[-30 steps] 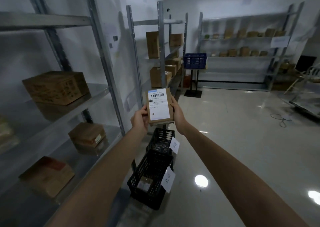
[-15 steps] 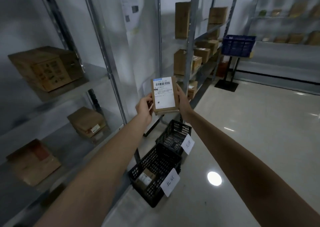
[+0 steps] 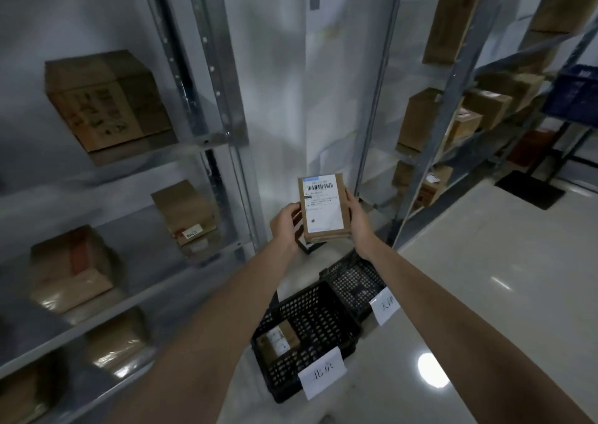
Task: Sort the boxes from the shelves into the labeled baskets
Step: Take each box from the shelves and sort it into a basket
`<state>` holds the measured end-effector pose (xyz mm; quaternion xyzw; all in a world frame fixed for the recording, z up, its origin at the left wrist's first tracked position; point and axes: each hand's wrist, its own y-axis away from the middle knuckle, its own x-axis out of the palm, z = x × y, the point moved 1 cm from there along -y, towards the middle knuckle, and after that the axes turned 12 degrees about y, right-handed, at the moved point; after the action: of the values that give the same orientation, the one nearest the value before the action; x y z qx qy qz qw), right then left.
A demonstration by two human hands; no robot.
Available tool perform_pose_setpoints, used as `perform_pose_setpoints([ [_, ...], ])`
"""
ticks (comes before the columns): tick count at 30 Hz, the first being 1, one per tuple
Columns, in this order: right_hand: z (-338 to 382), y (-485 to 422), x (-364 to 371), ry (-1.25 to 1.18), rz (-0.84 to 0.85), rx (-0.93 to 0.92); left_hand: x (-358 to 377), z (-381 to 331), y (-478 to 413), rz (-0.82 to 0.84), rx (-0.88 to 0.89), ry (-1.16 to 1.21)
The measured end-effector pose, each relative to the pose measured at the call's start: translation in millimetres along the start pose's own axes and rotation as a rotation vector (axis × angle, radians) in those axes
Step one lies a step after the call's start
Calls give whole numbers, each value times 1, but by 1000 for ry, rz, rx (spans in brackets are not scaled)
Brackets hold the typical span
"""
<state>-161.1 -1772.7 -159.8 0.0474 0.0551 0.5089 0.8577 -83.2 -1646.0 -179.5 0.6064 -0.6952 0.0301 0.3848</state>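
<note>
Brown cardboard, small and flat: holds this box (image 3: 325,210) upright between both hands, white barcode label turned toward the camera. Grips the left edge with the left hand (image 3: 284,226), fingers curled round the side. Clasps the right edge with the right hand (image 3: 359,226), fingers wrapped round that side.

Holds it in the air before the white wall (image 3: 307,100) between two metal racks, above and beyond two black perforated baskets on the pale glossy floor (image 3: 485,294), touching neither.

In the near basket (image 3: 323,320), one small labelled parcel (image 3: 278,342) lying at the bottom; on its front, a white paper tag (image 3: 322,373) with handwritten characters. Just beside it, the far basket (image 3: 356,281) with a second tag (image 3: 385,305), writing too blurred to read.

On the left rack (image 3: 207,138): several brown boxes, among them a large carton (image 3: 106,100) on an upper shelf. On the right rack (image 3: 430,151): more cartons (image 3: 420,119). At the far right edge, a blue basket (image 3: 572,90).
</note>
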Motion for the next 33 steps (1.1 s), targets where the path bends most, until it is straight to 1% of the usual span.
perform_pose_setpoints([
  [3, -15, -47, 2, 0, 45, 34, 6, 2, -40, -58, -10, -4],
  [7, -43, -105, 7, -14, 87, 65, 8, 4, -81, -96, -25, -55],
  [12, -77, -150, 9, -22, 158, 132, -4, 26, -123, -157, -44, -84],
  [17, -122, -196, 13, -22, 259, 248, -20, 53, -153, -251, -27, -38],
  [20, -146, -219, 14, 6, 347, 296, -31, 75, -168, -345, -28, 8],
  [23, -171, -235, 12, 39, 440, 318, -42, 103, -181, -418, -3, 69],
  [26, -207, -239, 4, 74, 536, 348, -57, 140, -194, -478, -25, 79],
  [31, -302, -250, -5, 126, 566, 433, -106, 223, -225, -609, -65, 117],
  [33, -350, -253, -6, 139, 594, 476, -132, 259, -239, -600, -104, 87],
])
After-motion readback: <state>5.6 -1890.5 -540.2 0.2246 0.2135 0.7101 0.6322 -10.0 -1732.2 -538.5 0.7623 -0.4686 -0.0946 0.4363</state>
